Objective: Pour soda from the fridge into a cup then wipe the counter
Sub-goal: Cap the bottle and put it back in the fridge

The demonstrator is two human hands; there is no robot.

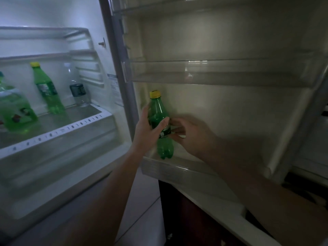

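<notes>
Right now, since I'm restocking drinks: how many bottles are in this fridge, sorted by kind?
Green bottle with yellow cap: 2
Large green bottle: 1
Clear bottle: 1
Total: 4

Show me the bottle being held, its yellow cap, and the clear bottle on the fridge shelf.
held bottle [158, 110], head view, on the green shoulder below the cap.
cap [155, 94], head view, on the middle of its yellow side.
clear bottle [77, 90], head view, on its dark label.
</notes>
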